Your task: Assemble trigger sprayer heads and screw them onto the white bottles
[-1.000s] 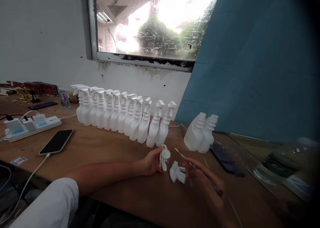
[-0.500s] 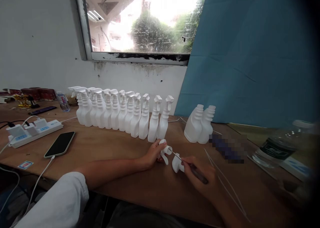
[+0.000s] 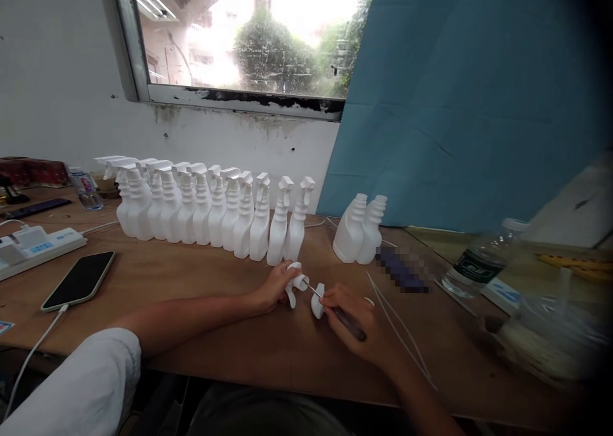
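Observation:
My left hand [image 3: 276, 286] is closed around a white trigger spray head [image 3: 301, 283], its round collar facing right and its trigger hanging down. In my right hand [image 3: 352, 318] is a screwdriver-like tool [image 3: 349, 324] with a dark handle and a thin metal shaft. The shaft's tip reaches the collar opening; how deep it goes I cannot tell. Just left of my right fingers, a second white spray head [image 3: 317, 300] rests at the table, partly hidden by them. Whether those fingers touch it is unclear.
A row of white spray bottles [image 3: 249, 222] with heads stands behind my hands. Two headless bottles [image 3: 352, 235] stand to their right. Thin white tubes [image 3: 400, 334] lie right of my right hand. A phone [image 3: 79, 280], a power strip [image 3: 43, 251] and a water bottle [image 3: 479, 263] flank the work area.
The view has swung to the right, so everything sits further left in the picture. Both hands keep their hold, the tool still at the spray head's collar.

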The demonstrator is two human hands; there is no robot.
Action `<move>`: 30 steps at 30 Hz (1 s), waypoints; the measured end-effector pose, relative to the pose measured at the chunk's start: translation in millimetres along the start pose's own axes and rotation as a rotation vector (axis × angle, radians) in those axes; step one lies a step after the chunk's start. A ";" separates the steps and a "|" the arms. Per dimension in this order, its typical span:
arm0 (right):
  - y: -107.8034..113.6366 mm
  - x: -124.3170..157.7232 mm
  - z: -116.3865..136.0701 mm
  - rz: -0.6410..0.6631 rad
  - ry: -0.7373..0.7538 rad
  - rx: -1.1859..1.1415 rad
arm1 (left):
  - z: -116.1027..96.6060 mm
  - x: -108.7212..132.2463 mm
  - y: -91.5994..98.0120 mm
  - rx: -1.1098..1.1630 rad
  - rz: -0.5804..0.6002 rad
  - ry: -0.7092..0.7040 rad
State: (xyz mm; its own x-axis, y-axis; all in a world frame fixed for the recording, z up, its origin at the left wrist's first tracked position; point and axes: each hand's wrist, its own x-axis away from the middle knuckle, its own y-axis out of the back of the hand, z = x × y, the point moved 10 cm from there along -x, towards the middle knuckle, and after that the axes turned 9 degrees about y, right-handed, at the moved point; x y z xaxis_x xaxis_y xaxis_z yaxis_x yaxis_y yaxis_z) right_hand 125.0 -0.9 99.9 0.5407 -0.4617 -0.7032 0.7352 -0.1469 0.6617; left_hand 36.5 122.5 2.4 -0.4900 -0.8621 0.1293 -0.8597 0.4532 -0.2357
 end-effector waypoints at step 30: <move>-13.8 3.6 -0.7 0.101 0.070 0.182 | 5.4 3.4 -22.2 0.055 0.281 0.127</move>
State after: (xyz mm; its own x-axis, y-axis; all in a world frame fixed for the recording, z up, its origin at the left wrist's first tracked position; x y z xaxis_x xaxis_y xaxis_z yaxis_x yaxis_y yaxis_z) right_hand 117.1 0.1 88.2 0.6398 -0.4208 -0.6431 0.5932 -0.2616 0.7613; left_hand 54.7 108.3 2.9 -0.7247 -0.6679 0.1696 -0.6803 0.6540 -0.3309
